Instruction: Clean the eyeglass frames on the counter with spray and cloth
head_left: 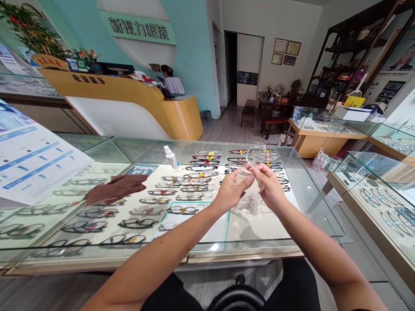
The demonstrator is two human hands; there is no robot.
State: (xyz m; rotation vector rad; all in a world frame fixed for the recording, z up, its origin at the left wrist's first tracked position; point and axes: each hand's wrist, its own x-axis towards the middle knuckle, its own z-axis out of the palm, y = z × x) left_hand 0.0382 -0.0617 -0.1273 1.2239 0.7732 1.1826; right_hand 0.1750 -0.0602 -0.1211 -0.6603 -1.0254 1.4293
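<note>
My left hand (231,189) is closed on the left side of a cream cloth pouch (249,199), its thumb pressed near the top edge. On the pouch's other side my right hand (268,185) pinches at the upper edge, close to the left fingertips. The pouch hangs down between both hands, over the glass display counter. A thin, pale, looped piece (249,154) rises above the fingers; whether it is a cord or part of clear eyeglasses I cannot tell. Rows of eyeglasses (196,181) show under the glass around the hands.
A white spray bottle (171,157) and a crumpled brown cloth (116,189) rest on the glass counter (207,244). A printed white board (35,160) stands at left. Beyond are a reception desk (181,116) with a seated person (173,82), and another display case (382,203) at right.
</note>
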